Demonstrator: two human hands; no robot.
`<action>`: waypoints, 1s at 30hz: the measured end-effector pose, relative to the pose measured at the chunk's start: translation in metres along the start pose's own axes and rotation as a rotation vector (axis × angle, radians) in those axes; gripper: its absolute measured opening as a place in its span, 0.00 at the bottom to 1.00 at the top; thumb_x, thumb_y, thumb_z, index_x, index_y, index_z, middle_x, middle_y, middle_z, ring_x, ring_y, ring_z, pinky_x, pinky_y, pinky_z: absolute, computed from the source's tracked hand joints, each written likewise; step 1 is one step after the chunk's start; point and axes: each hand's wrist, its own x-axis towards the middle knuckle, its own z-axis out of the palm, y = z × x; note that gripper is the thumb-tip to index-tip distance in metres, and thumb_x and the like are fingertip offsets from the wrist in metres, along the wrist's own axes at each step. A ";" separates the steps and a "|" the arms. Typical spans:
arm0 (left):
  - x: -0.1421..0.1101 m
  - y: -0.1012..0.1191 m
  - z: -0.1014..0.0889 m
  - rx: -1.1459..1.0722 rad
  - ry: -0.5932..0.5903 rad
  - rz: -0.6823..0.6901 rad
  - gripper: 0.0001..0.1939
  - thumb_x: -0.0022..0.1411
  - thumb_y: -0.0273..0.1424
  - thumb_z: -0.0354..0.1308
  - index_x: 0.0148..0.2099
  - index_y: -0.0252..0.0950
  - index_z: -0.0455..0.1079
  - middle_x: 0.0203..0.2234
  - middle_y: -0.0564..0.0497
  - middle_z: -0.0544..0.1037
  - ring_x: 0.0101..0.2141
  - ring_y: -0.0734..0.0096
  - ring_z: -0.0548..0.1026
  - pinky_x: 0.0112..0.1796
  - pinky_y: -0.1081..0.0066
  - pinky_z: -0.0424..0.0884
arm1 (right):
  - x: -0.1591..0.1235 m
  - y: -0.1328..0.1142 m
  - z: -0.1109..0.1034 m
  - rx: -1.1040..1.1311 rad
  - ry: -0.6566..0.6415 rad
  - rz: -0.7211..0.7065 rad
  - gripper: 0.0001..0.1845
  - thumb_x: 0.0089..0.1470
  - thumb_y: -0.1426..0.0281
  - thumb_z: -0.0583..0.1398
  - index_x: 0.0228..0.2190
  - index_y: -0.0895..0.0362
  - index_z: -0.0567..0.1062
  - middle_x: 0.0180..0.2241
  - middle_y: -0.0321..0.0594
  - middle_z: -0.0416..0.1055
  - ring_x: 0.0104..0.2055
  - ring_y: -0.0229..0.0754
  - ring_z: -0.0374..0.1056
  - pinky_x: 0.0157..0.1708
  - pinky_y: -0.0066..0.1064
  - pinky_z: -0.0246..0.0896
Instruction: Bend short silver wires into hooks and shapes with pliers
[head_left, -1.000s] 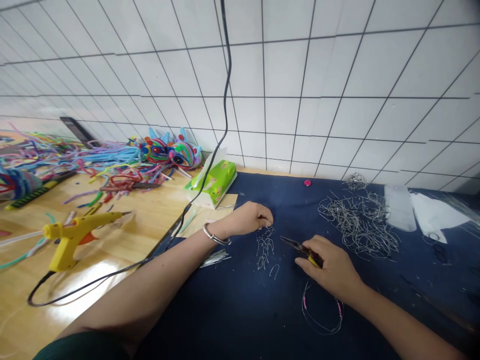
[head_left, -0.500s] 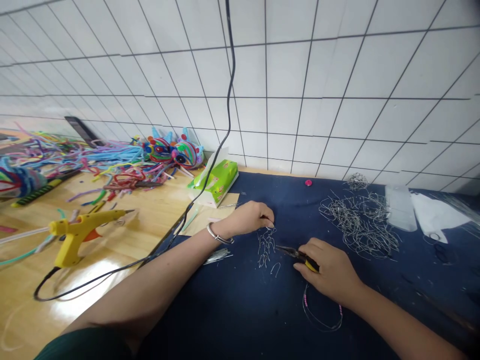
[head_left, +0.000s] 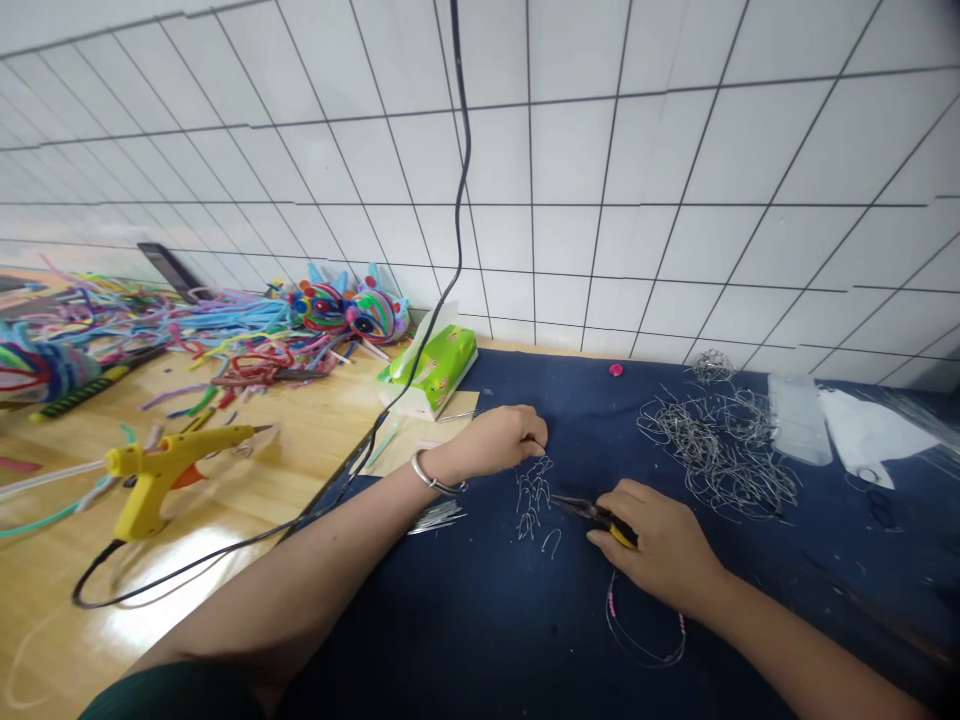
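Note:
My left hand [head_left: 510, 438], with a silver bangle [head_left: 436, 478] at the wrist, has its fingers pinched together at the top of a small cluster of bent wires [head_left: 531, 498]. A bit of thin wire shows at its fingertips, mostly hidden by them. In my right hand [head_left: 654, 532] are long-nosed pliers [head_left: 594, 512] with yellow-and-black handles; their tips point left, close to the cluster. One U-shaped wire [head_left: 552, 542] lies apart, just below the plier tips. Under my right hand rests a wire loop with pink beads [head_left: 613, 606].
A large tangle of wire [head_left: 720, 450] lies on the dark blue cloth [head_left: 480, 640] at right, beside a clear plastic bag [head_left: 801, 420]. Straight wires [head_left: 436, 516] lie under my left forearm. Leftward are a green tissue pack [head_left: 439, 370], a yellow glue gun [head_left: 161, 470], a hanging black cable [head_left: 459, 200] and pipe cleaners [head_left: 225, 320].
The pliers have moved slightly left toward the wire cluster, and their jaws look closer together. My left hand stays pinched in nearly the same place. The view has shifted a little.

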 end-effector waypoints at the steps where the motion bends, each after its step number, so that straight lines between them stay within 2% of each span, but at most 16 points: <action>1: 0.000 0.002 0.001 -0.010 -0.025 0.017 0.05 0.56 0.29 0.52 0.32 0.36 0.70 0.28 0.52 0.71 0.34 0.72 0.68 0.36 0.75 0.61 | 0.000 0.000 0.000 0.001 -0.004 0.003 0.07 0.49 0.66 0.56 0.33 0.53 0.69 0.30 0.36 0.65 0.33 0.38 0.62 0.31 0.29 0.56; 5: 0.000 0.002 0.008 -0.029 -0.091 0.025 0.06 0.55 0.31 0.54 0.31 0.36 0.70 0.28 0.52 0.72 0.34 0.72 0.68 0.36 0.75 0.61 | 0.000 0.000 0.000 0.007 -0.005 0.007 0.08 0.48 0.66 0.57 0.33 0.53 0.69 0.30 0.36 0.65 0.33 0.38 0.62 0.31 0.29 0.56; 10: 0.000 0.000 0.013 -0.021 -0.119 0.006 0.06 0.55 0.28 0.52 0.30 0.35 0.69 0.29 0.51 0.72 0.32 0.73 0.68 0.35 0.75 0.61 | 0.000 0.000 0.000 0.006 0.011 0.002 0.07 0.48 0.66 0.57 0.32 0.54 0.69 0.30 0.36 0.65 0.32 0.38 0.62 0.31 0.29 0.56; 19: -0.002 0.007 -0.005 -0.188 -0.102 -0.081 0.05 0.55 0.26 0.48 0.32 0.35 0.65 0.26 0.54 0.71 0.27 0.76 0.67 0.28 0.77 0.59 | -0.001 0.000 0.000 0.007 0.012 0.000 0.07 0.48 0.66 0.56 0.32 0.53 0.70 0.30 0.36 0.65 0.32 0.38 0.62 0.30 0.29 0.56; 23: -0.001 0.003 -0.004 -0.249 -0.101 -0.095 0.08 0.53 0.24 0.48 0.35 0.34 0.67 0.28 0.53 0.73 0.28 0.76 0.68 0.29 0.77 0.60 | 0.000 0.000 0.000 0.008 0.009 -0.004 0.07 0.48 0.66 0.56 0.33 0.53 0.69 0.30 0.36 0.65 0.32 0.38 0.62 0.31 0.29 0.56; 28: -0.001 0.002 -0.004 -0.247 -0.099 -0.041 0.13 0.53 0.22 0.47 0.39 0.36 0.70 0.34 0.52 0.74 0.32 0.76 0.70 0.33 0.77 0.62 | 0.000 0.000 -0.001 0.000 -0.011 0.005 0.07 0.49 0.66 0.56 0.32 0.53 0.69 0.30 0.36 0.65 0.32 0.38 0.61 0.31 0.29 0.56; 30: -0.001 0.002 -0.006 -0.256 -0.115 -0.034 0.13 0.53 0.23 0.47 0.39 0.36 0.70 0.34 0.52 0.74 0.31 0.77 0.70 0.33 0.77 0.62 | 0.000 -0.001 -0.001 -0.001 -0.013 0.007 0.07 0.49 0.66 0.56 0.32 0.53 0.69 0.30 0.36 0.65 0.32 0.38 0.61 0.31 0.29 0.56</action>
